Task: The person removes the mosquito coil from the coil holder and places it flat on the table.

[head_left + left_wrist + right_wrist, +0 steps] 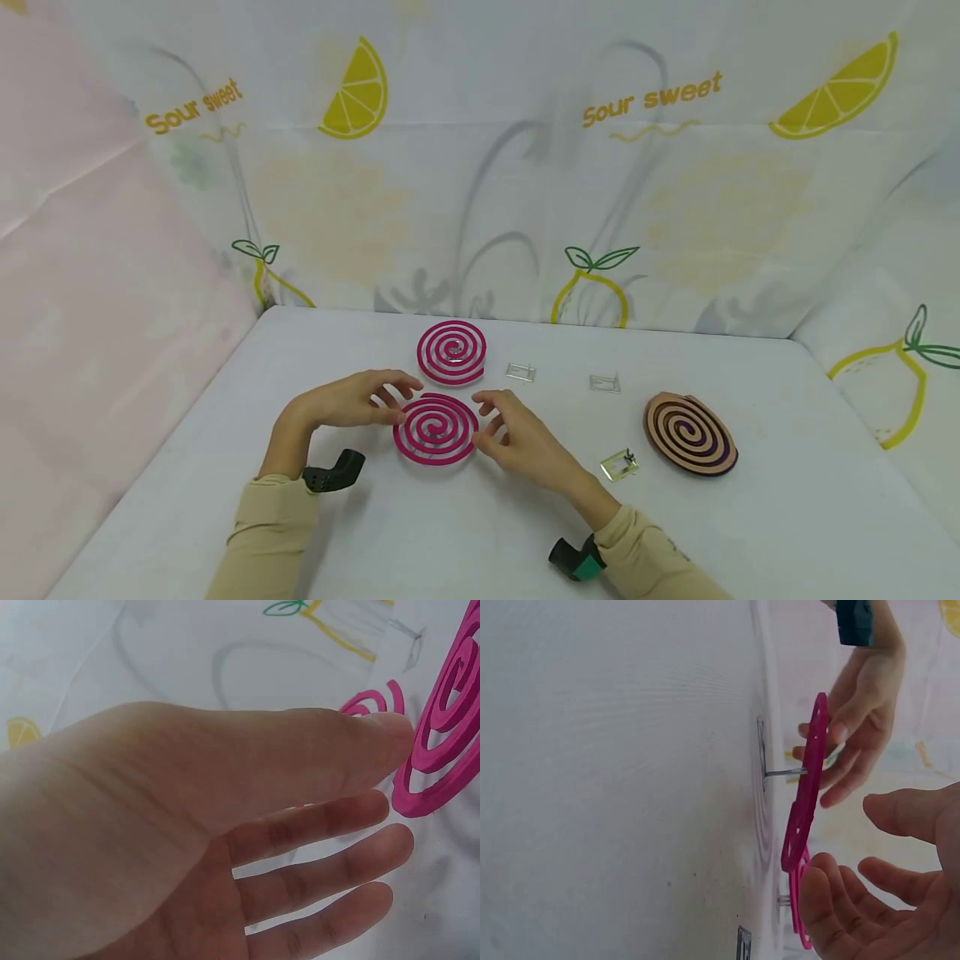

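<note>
A pink mosquito coil [434,430] lies level on a small metal stand, raised above the table, as the right wrist view shows from the side. At its left edge is my left hand [356,400]; the thumb [360,746] appears to touch the rim, while the other fingers extend loosely below. My right hand [521,433] hovers by the right edge with fingers spread and relaxed, holding nothing; contact there cannot be told. Just behind stands a second pink coil [452,352], also propped on a stand.
Two silvery wire stands [521,372] lie behind and right of the coils. A gold-coloured stand [619,465] is beyond my right wrist. Farther right sits a stack of brown and dark coils [686,432]. Lemon-printed cloth [480,208] walls off the white table's back and sides.
</note>
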A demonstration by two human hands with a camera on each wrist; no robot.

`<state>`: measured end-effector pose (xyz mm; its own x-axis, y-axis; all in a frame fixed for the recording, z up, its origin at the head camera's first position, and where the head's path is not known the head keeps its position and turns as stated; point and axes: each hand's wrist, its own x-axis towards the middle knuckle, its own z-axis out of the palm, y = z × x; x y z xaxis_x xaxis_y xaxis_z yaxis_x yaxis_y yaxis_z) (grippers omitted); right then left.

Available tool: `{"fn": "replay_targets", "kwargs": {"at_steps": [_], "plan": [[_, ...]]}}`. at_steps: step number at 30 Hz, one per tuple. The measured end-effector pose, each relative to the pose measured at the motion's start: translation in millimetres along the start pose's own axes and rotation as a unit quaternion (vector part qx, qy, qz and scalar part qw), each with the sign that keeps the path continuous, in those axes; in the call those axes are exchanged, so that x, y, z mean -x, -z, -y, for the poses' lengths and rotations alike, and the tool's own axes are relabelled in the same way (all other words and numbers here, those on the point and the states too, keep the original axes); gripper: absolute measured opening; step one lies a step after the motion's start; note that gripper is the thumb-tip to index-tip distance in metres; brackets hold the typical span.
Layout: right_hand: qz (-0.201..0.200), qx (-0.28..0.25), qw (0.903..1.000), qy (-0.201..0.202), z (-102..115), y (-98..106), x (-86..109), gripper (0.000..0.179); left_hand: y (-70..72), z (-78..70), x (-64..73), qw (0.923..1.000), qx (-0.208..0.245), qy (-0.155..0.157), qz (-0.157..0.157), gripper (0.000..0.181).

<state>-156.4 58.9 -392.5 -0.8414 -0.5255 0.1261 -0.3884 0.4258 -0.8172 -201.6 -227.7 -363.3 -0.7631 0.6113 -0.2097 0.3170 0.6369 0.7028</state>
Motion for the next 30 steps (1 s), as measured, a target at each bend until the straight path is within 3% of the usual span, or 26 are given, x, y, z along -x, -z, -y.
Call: {"fn": "replay_targets", "kwargs": {"at_steps": [5, 12, 21, 30], "plan": [[0.020, 0.002, 0.9998, -0.001, -3.0, -6.8, 0.5, 0.054, -1.0, 0.1, -0.2, 0.9999, 0.003, -0.004, 0.014, 0.047], [0.057, 0.010, 0.9970, -0.051, -7.6, -13.1, 1.9, 0.065, -1.0, -1.1, 1.3, 0.9996, 0.003, 0.018, 0.021, 0.048], [0.057, 0.021, 0.9962, -0.063, -8.3, -13.9, -0.2, 0.066, -2.4, 1.0, 0.4, 0.9987, -0.003, 0.045, 0.025, 0.047], [0.053, 0.016, 0.9975, -0.045, -7.7, -14.0, 0.7, 0.061, -3.0, -1.0, 0.0, 0.9989, 0.003, 0.037, 0.027, 0.046]]}}
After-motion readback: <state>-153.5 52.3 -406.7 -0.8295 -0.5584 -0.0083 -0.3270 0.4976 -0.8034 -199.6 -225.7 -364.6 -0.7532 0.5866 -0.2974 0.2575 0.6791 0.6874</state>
